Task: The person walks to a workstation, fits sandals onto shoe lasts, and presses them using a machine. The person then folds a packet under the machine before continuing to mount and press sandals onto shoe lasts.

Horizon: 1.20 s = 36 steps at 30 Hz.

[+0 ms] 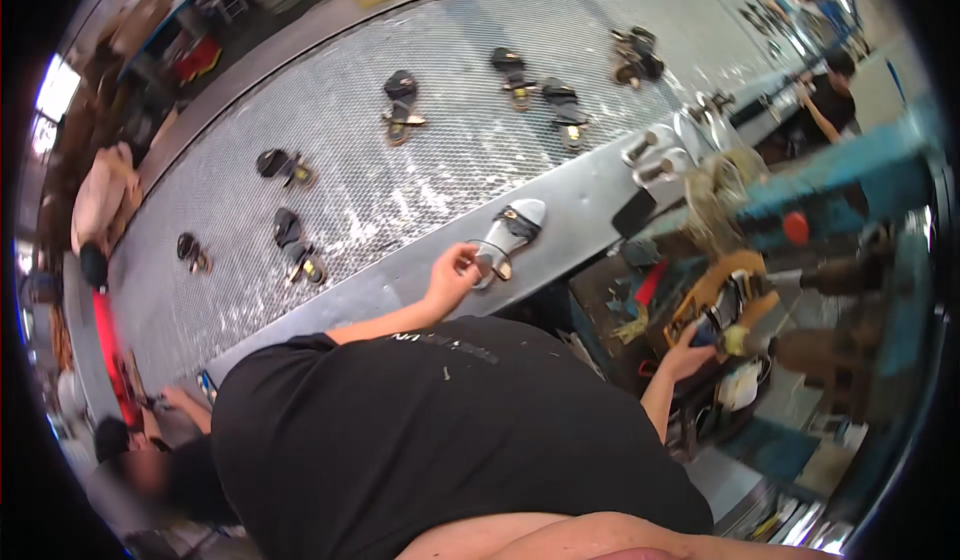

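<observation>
A sandal [512, 232] with black straps, a gold-coloured buckle and a pale grey sole lies on the metal ledge in front of me, toe pointing away to the right. My left hand [457, 272] is at its heel end, thumb and fingers bent together around the thin ankle strap. To the right, my right hand [686, 354] reaches into a machine [760, 310], its fingers closed on a dark blue rounded piece [705, 335]. Just beyond those fingers, another strapped shoe [728, 305] sits between tan pads [690, 310] of the machine.
A wide mesh conveyor [360, 190] beyond the ledge [400, 285] carries several dark sandals [402, 105]. Metal clamps [655, 158] and a blue machine frame [850, 175] stand at the right. Other people work at the far right [830, 100], the left [100, 200] and the lower left [150, 460].
</observation>
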Each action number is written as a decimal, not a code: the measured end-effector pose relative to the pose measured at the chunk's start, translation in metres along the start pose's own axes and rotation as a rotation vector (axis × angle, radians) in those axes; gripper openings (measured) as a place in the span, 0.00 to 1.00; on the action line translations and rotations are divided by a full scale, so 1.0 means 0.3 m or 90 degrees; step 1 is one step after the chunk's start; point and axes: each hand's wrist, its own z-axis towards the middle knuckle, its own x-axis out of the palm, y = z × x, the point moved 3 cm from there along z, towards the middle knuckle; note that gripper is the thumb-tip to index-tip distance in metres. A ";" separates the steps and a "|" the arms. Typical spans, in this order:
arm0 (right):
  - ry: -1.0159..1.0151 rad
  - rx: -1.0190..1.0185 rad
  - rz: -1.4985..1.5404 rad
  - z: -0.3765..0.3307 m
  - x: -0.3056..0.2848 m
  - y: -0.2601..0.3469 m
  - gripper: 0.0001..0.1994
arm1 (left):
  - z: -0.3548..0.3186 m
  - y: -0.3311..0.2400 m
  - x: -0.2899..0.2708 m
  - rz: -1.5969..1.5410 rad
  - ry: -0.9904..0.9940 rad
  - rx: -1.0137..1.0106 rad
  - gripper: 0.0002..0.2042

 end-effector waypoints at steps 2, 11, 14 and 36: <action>0.006 -0.030 0.017 0.006 0.000 0.019 0.34 | 0.105 0.134 -0.143 0.062 -0.120 0.000 0.19; 0.042 0.097 0.004 -0.005 -0.010 0.047 0.44 | 0.902 0.421 -0.589 0.651 -0.151 -0.368 0.51; -0.001 0.026 -0.043 -0.017 0.084 -0.026 0.42 | 1.073 0.465 -0.566 0.610 -0.270 -0.287 0.44; 0.610 -0.024 0.701 -0.635 -0.146 0.832 0.32 | 0.243 -0.130 0.308 -0.830 0.466 -0.454 0.09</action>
